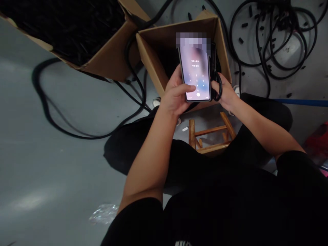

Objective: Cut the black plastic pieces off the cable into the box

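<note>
My left hand (pixel 176 92) is closed round a smartphone (pixel 196 75), its thumb lying on the lower part of the lit screen. A number keypad shows there, while the top of the phone is blurred out. Right beside the phone, my right hand (pixel 225 92) has its fingers curled round a black object with a rounded loop (pixel 217 87); whether this is a cable or a tool handle I cannot tell. Both hands are above the near side of an open cardboard box (pixel 151 65). Dark contents in that box are mostly hidden by the phone and hands.
A larger cardboard box (pixel 112 51) full of short black pieces stands at upper left. Thick black hose (pixel 48 112) curves over the floor, with more coils (pixel 258 44) and scattered black bits at upper right. A wooden stool (pixel 211 131) sits between my legs. Clear plastic (pixel 104 213) lies lower left.
</note>
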The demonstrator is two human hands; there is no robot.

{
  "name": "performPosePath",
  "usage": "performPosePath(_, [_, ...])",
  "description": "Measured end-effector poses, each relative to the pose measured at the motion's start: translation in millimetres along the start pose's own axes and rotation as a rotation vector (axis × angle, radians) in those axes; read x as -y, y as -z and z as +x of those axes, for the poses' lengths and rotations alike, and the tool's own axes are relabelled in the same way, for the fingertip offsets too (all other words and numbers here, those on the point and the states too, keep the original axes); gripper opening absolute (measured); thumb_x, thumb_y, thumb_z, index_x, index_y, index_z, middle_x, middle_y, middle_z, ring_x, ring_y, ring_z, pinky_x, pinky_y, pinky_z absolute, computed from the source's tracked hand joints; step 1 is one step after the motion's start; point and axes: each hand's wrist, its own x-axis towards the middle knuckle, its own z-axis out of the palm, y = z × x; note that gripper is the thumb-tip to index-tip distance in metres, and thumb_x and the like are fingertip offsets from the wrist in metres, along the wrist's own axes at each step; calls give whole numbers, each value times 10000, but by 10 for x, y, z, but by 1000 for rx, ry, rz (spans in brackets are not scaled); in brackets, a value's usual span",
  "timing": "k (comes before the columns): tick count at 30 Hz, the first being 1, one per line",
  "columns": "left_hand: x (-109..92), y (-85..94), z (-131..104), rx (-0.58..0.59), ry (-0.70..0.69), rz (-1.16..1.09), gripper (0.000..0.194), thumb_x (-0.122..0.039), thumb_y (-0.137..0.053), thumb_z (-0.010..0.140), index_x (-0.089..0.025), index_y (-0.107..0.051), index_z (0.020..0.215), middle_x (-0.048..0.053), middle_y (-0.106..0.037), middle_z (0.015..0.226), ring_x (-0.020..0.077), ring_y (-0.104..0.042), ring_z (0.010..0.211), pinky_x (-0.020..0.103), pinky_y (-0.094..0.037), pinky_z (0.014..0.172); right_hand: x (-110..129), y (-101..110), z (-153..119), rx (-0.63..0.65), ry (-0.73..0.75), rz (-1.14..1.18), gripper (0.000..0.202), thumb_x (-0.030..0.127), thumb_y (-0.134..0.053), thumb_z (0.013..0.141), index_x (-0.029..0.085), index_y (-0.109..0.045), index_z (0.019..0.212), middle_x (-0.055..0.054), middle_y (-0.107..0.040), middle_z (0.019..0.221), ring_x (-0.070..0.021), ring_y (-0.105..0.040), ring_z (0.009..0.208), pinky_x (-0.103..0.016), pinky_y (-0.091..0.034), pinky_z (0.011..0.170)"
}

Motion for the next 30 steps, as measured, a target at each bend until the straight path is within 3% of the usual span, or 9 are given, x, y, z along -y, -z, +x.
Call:
performPosePath(5, [83,-5,10,-64,-38,51,667,-290,-946,606,-382,-756,1238,33,-847,1265,416,-745,1428,570,-671,1128,63,-20,-49,-9,4,-36,647,800,-870,842,309,-535,1099,-18,-664,1027,-268,-686,1131,-406,-632,913])
performPosePath(8, [90,-14,26,-69,-11,42,640,-297,-875,628,-380,-749,1250,48,-846,1281,435,-695,1508,596,-655,1151,64,-12,-50,3,22,-22,649,782,-885,824,310,-545,1111,-16,-669,1054,-260,-688,1119,-405,-644,929])
performPosePath(12, [94,-35,61,-99,-22,-28,599,-265,-789,589,-351,-782,1181,36,-863,1163,477,-704,1448,638,-629,1160,61,-7,-48,8,6,-35,662,800,-873,818,313,-553,1134,-15,-670,1072,-263,-707,1109,-410,-666,904])
performPosePath(16, [126,1,98,-132,-18,-16,441,-389,-843,763,-331,-748,1189,47,-838,1124,434,-735,1417,570,-653,1128,86,-18,-64,-8,-13,-52,695,831,-884,803,313,-539,1113,-22,-673,1084,-272,-716,1125,-406,-684,877])
performPosePath(19, [153,43,113,-131,-26,18,450,-499,-887,838,-323,-697,1207,65,-809,1140,404,-755,1402,507,-674,1064,114,-20,-83,17,-13,-49,691,818,-897,808,311,-532,1101,-21,-663,1066,-272,-715,1108,-408,-686,869])
performPosePath(23, [159,40,93,-131,-69,21,470,-332,-897,729,-337,-743,1173,39,-784,1088,387,-762,1281,513,-664,1027,134,-20,-95,9,-32,-77,679,827,-876,826,311,-538,1110,-24,-662,1070,-274,-716,1103,-414,-689,881])
performPosePath(25, [156,37,85,-103,-71,16,518,-281,-901,688,-352,-759,1180,27,-798,1127,392,-726,1330,520,-644,1063,128,-22,-89,8,-21,-80,685,840,-863,823,313,-545,1125,-23,-664,1077,-271,-709,1102,-413,-684,899])
performPosePath(30, [174,91,123,-70,-22,-36,573,-298,-888,623,-336,-748,1177,24,-805,1084,437,-618,1431,506,-563,1054,95,-21,-76,13,-4,-79,684,854,-833,848,311,-535,1138,-20,-656,1075,-265,-695,1104,-402,-659,893])
